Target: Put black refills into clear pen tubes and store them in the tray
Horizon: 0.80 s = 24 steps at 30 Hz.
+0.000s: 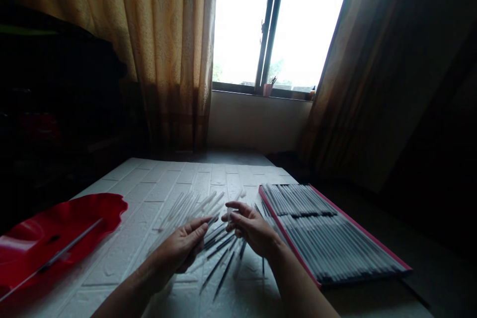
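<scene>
My left hand (188,241) is closed in a pinch, with the tip of a thin dark stick, like a pen refill, showing at the thumb and forefinger. To its right, my right hand (251,226) pinches a small whitish translucent piece (230,212), too small to name surely. The two hands are close together but apart. Beneath and in front of them, several dark slim sticks (225,271) lie fanned out on the white table covering (108,258). Several clear slender tubes (179,211) are spread beyond my left hand. Their ends are partly hidden by my hands.
At the right, a pink-edged shallow box (288,236) holds two rows of clear pen-like tubes (335,248). A red wavy-rimmed dish (85,201) stands at the left, a long thin rod (70,243) lying across it. Curtains (171,49) and a window (242,20) are behind.
</scene>
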Each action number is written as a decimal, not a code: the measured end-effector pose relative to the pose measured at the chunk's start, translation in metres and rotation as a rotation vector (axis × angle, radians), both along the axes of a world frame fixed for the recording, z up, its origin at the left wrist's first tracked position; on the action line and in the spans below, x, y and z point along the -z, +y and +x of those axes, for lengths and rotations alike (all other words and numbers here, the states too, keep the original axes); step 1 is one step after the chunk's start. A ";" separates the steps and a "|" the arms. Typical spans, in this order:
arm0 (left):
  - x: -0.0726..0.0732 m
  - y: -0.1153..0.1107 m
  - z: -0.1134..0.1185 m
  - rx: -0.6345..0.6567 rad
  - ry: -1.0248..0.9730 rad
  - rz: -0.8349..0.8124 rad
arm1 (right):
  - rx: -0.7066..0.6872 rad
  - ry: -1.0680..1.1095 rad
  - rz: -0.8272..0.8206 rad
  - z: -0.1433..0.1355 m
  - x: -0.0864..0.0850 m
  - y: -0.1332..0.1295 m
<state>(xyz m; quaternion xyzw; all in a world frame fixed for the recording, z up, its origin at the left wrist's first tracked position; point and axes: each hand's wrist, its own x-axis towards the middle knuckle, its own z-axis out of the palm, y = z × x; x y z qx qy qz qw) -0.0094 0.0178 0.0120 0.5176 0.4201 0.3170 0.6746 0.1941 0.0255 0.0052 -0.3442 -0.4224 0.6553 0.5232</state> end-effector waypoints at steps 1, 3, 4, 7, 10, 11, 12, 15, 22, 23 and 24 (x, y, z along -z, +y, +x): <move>0.003 0.002 -0.001 0.006 -0.003 0.014 | 0.008 -0.011 0.009 0.000 -0.001 0.000; 0.008 0.005 -0.002 0.016 -0.018 0.040 | 0.033 -0.032 0.023 0.000 -0.002 -0.001; 0.009 0.007 -0.003 0.019 -0.025 0.051 | 0.048 -0.038 0.023 0.000 -0.002 -0.001; 0.012 0.009 -0.002 0.041 -0.025 0.072 | 0.083 -0.019 0.008 0.000 -0.003 -0.001; 0.012 0.008 0.001 0.066 -0.013 0.082 | 0.142 -0.002 -0.005 -0.001 -0.002 0.000; 0.012 0.008 0.002 0.068 -0.015 0.087 | 0.171 0.007 -0.013 -0.002 -0.002 0.000; 0.012 0.007 0.002 0.068 -0.015 0.093 | 0.192 0.021 -0.024 -0.003 -0.001 0.001; 0.012 0.006 0.003 0.064 0.030 0.102 | 0.193 0.095 -0.064 -0.006 -0.001 0.000; 0.008 0.003 0.004 0.074 0.038 0.086 | 0.141 0.166 -0.124 -0.011 0.002 -0.002; 0.008 0.003 0.004 0.076 0.029 0.087 | 0.136 0.163 -0.125 -0.011 0.002 -0.002; 0.008 0.003 0.004 0.076 0.024 0.090 | 0.133 0.161 -0.123 -0.012 0.002 -0.002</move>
